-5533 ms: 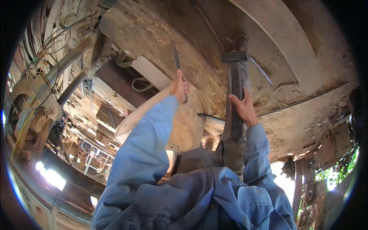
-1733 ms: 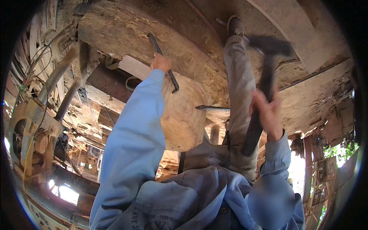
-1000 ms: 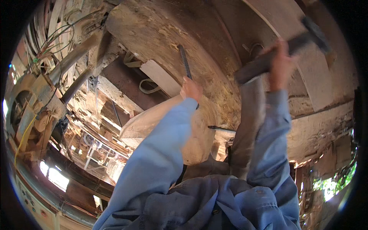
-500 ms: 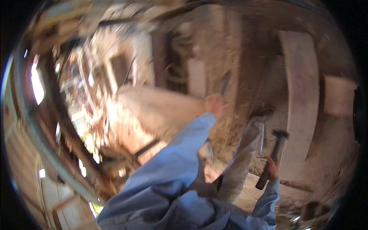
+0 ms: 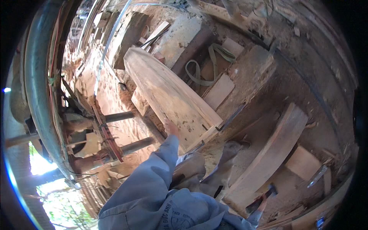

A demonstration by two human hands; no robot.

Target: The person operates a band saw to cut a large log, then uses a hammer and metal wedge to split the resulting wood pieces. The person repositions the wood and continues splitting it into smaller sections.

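A long, thick wooden slab (image 5: 170,86) with a tapered far end lies in front of me on timber supports. My left hand (image 5: 172,128) rests on its near left edge, fingers stretched along the wood. At the slab's near right corner, a dark metal bar (image 5: 232,117) sticks out, apart from my hand. Low at the right, my right hand (image 5: 262,206) is closed round the handle of a hammer (image 5: 271,190). The hammer's dark head points away from me. My sleeve and the lower edge partly hide that hand.
A curved plank (image 5: 270,147) leans at the right, beside a short wood block (image 5: 303,163). A webbing strap (image 5: 207,81) loops beyond the slab. Metal pipes (image 5: 136,146) and a large rounded post (image 5: 36,84) stand at the left. Sawdust covers the ground.
The view has swung and sharpened. My left hand has moved from the slab's near end by the metal bar to its left edge. The hammer, still in my right hand, is now lower.
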